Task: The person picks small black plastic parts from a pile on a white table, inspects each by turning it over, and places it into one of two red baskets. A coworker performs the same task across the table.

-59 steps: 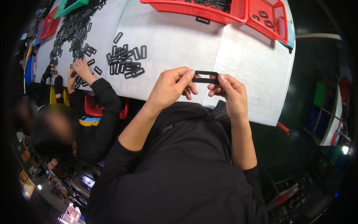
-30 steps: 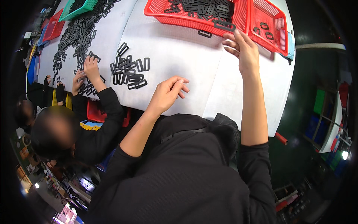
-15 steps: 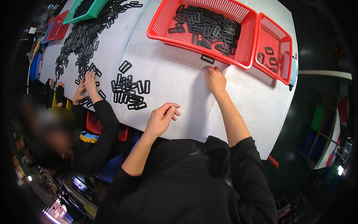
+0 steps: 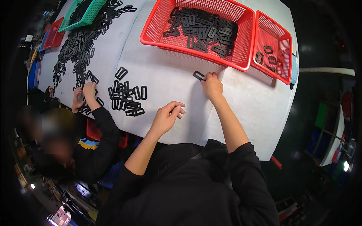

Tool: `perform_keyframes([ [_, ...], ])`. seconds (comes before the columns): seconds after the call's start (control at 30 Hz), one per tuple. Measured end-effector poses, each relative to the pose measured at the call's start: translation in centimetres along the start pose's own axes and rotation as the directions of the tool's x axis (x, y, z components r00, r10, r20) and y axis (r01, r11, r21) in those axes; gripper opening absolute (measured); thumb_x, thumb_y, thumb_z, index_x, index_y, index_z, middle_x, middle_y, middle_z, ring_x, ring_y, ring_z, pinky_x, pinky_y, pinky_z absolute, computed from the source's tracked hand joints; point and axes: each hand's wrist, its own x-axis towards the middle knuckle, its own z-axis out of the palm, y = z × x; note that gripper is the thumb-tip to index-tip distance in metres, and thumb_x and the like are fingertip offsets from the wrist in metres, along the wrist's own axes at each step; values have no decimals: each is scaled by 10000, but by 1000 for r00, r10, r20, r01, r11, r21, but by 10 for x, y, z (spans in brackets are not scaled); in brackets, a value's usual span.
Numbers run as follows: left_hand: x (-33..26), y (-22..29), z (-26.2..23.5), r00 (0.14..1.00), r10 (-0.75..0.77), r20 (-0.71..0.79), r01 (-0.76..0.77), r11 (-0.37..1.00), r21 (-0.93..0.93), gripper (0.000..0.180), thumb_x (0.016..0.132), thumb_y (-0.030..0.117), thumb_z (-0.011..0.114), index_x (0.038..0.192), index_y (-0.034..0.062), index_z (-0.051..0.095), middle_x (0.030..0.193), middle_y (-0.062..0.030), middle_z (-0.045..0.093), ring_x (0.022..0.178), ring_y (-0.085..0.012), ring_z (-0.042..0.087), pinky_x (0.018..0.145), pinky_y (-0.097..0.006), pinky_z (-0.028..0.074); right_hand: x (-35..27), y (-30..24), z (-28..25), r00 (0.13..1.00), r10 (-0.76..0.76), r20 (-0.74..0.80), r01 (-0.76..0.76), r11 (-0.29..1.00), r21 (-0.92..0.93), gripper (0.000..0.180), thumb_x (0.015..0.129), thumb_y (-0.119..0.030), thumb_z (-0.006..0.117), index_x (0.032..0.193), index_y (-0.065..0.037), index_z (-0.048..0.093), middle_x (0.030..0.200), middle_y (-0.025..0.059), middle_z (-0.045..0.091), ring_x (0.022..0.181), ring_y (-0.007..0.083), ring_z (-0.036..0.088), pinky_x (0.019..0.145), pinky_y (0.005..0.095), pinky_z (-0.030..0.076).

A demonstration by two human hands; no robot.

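Note:
My right hand point(image 4: 212, 85) reaches forward over the white table point(image 4: 166, 75). Its fingertips pinch a flat black rectangular frame piece point(image 4: 198, 75) that lies just in front of the large red basket point(image 4: 188, 54). That basket holds many black frame pieces point(image 4: 201, 30) of the same kind. My left hand point(image 4: 167, 117) hovers nearer to me over bare table, fingers loosely curled and holding nothing. A small cluster of black frame pieces point(image 4: 126, 98) lies to its left.
A smaller red basket point(image 4: 281, 75) with several black pieces stands to the right of the large one. At the left a co-worker's hands point(image 4: 85, 94) handle pieces from a long scatter of black pieces point(image 4: 77, 49). A green basket point(image 4: 96, 11) stands far left.
Two seconds ago both my hands held one black piece near my chest. My right hand then reached out to the large basket and came down onto the piece on the table; my left hand lowered, empty.

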Motion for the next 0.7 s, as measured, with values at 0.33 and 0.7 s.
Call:
perform_keyframes([
  [0.33, 36, -61, 22, 962, -269, -46, 261, 956, -133, 293, 924, 244, 438, 1144, 67, 516, 1022, -54, 604, 831, -118, 575, 647, -251, 466, -82, -24, 11, 987, -141, -78, 150, 982, 117, 307, 740, -157, 668, 984, -47, 519, 925, 134, 502, 806, 311, 568, 660, 403, 484],
  [0.7, 29, -78, 18, 957, -286, 40, 288, 951, -108, 255, 926, 223, 429, 1110, 86, 540, 999, -38, 606, 837, -111, 570, 639, -262, 445, -32, -30, 26, 999, -40, -31, 40, 999, 18, 347, 658, -224, 749, 869, -36, 547, 891, 130, 560, 768, 316, 591, 656, 409, 484],
])
